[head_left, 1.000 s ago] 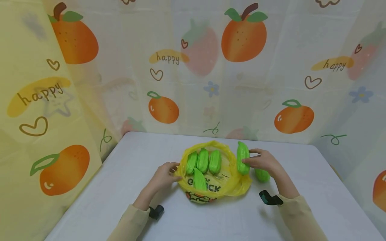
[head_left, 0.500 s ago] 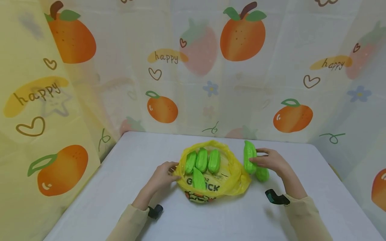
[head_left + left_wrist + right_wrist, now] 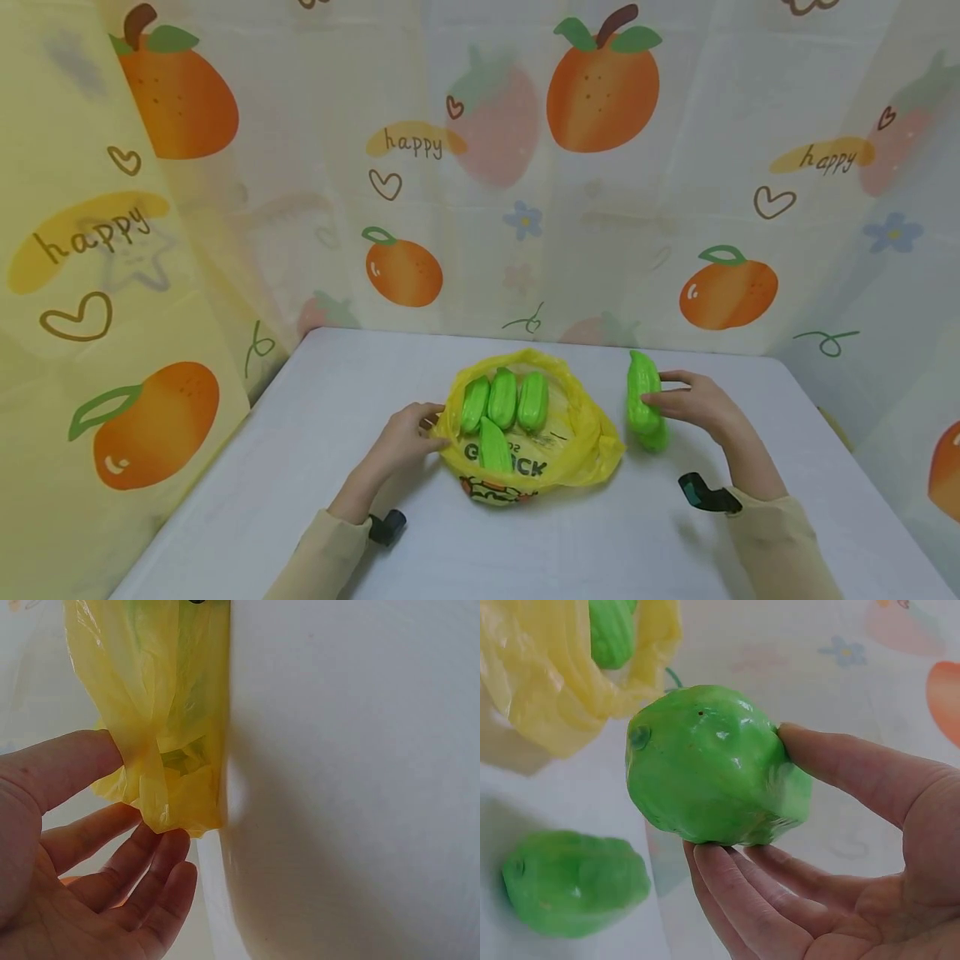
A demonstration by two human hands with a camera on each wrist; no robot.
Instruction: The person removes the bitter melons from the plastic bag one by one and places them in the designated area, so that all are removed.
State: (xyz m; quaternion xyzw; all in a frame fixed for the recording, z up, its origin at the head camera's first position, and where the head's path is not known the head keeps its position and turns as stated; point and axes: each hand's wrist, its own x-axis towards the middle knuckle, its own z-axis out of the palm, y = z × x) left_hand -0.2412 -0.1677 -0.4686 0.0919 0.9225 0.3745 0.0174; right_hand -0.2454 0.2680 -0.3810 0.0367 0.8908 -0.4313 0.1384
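A yellow plastic bag (image 3: 592, 461) with dark printing lies open on the table, and several glossy green toy gourds (image 3: 533, 402) are inside. My left hand (image 3: 408, 437) pinches the bag's left rim; in the left wrist view the thumb (image 3: 82, 761) lies on one side of the gathered film and fingertips on the other. To the right of the bag, my right hand (image 3: 693, 404) holds another green gourd (image 3: 712, 765) upright between thumb and fingers, above the table. Below it lies one more gourd (image 3: 577, 883), mostly hidden in the head view.
A white-covered table (image 3: 570, 550) carries everything. Behind and on both sides hangs a fruit-printed curtain (image 3: 600, 208). Dark wrist cameras (image 3: 708, 493) sit at both cuffs. A small yellowish thing (image 3: 834, 427) shows past the table's right edge.
My right hand has moved to the right with the gourd, away from the bag's rim to above the lying gourd. My left hand and the bag stay in place.
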